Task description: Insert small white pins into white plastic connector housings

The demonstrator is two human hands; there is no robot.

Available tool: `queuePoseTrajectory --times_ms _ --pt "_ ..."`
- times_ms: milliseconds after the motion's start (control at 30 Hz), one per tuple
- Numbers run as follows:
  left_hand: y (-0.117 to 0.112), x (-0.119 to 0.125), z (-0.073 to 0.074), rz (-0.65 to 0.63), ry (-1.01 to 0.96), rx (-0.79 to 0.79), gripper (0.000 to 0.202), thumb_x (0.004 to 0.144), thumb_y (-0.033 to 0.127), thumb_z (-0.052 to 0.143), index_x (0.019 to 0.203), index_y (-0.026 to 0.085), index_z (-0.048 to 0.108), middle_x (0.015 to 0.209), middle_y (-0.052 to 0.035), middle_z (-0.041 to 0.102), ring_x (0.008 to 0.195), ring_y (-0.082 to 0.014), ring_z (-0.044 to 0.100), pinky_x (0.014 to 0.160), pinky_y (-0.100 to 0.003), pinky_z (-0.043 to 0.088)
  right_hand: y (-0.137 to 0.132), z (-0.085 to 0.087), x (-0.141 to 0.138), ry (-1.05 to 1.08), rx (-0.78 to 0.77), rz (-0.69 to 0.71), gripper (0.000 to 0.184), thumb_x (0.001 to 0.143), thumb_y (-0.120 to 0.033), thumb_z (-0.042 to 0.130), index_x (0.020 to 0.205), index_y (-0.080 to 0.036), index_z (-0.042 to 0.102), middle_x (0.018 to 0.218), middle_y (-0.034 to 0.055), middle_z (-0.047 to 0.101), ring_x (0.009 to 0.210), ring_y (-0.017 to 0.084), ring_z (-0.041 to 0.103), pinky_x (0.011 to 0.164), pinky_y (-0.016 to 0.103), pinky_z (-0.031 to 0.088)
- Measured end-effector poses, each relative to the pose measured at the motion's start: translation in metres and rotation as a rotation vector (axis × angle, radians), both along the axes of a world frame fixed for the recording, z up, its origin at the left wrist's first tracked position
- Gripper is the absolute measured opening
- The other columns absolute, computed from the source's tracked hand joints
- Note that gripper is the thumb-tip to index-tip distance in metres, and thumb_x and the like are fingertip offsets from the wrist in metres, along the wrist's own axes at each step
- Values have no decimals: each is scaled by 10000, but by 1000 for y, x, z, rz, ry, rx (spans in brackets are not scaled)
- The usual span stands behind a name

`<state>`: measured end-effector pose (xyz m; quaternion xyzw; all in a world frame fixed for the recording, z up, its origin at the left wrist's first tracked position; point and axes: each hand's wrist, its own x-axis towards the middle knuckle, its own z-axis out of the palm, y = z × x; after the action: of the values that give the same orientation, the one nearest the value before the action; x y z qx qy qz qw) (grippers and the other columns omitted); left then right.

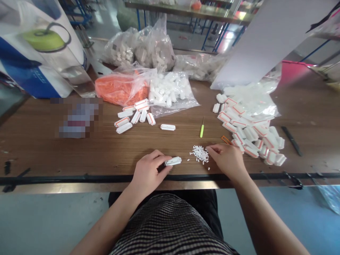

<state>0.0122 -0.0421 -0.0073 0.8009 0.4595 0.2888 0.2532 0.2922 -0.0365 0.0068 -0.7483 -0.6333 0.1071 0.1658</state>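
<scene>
Near the table's front edge, my left hand (pixel 151 170) pinches one end of a small white plastic housing (pixel 173 161), whose upper face shows a row of small holes. To its right lies a loose pile of tiny white plastic pieces (pixel 200 153). My right hand (pixel 225 157) is at the pile's right edge with thumb and fingertips together; whether a piece is between them is too small to tell. Another white housing (pixel 168 127) lies farther back. A small yellow-green handled screwdriver-like tool (pixel 202 130) rests behind the pile.
Many white housings with orange strips (pixel 249 132) are heaped at right, beside a black pen-like tool (pixel 292 141). A smaller group of housings (pixel 124 127) sits left. Bags of orange parts (pixel 120 88) and white parts (pixel 168 88) stand behind. A clear bottle (pixel 77 76) stands back left.
</scene>
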Motion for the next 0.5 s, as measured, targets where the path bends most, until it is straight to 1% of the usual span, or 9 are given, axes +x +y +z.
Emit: queuePoseTrajectory --times_ms 67,167,233,333,400,433,467,500 --pt "0 0 0 -4 3 -2 162 866 226 678 1022 231 720 918 -21 691 735 -147 622 638 -268 506 2 2 -2 -20 -15 9 299 820 -379 529 644 -255 736 714 28 758 699 233 681 765 401 456" --pt "0 0 0 -2 5 3 162 860 220 684 1018 232 719 920 -16 692 735 -150 625 639 -275 504 8 4 1 -11 -27 28 257 792 -359 557 632 -261 732 625 13 732 616 218 656 702 385 455" --pt "0 0 0 -1 3 7 163 856 218 691 1016 230 718 918 -14 691 736 -152 627 639 -277 503 11 4 5 39 -49 18 223 759 -360 586 624 -253 728 572 6 709 576 208 638 657 365 455" --pt "0 0 -1 -3 8 5 174 846 210 702 1018 230 718 915 -12 687 735 -154 625 647 -284 500 11 4 5 188 -82 -41 191 715 -365 627 634 -222 726 595 20 717 584 207 647 615 342 463" --pt "-1 0 -1 -2 10 2 181 842 205 706 1020 231 719 914 -11 686 729 -154 622 647 -287 496 7 5 -4 324 -52 -61 195 718 -368 637 675 -203 732 646 35 734 609 206 659 603 331 469" --pt "-1 0 0 -2 12 -1 182 841 205 707 1021 233 719 912 -10 685 728 -154 621 648 -288 494 4 7 -11 379 -21 -43 197 729 -369 639 691 -200 732 664 38 737 621 202 660 607 327 471" --pt "-1 0 0 -1 14 -3 181 842 208 707 1020 234 720 911 -8 685 729 -154 621 648 -288 491 1 9 -20 425 16 -4 193 744 -366 639 701 -201 730 679 37 738 636 197 661 622 325 473" --pt "-2 0 1 2 18 -5 178 842 209 707 1017 236 721 910 -6 685 729 -153 620 649 -289 489 -3 11 -30 443 46 65 182 760 -357 642 697 -207 725 685 30 735 646 188 656 643 324 471"
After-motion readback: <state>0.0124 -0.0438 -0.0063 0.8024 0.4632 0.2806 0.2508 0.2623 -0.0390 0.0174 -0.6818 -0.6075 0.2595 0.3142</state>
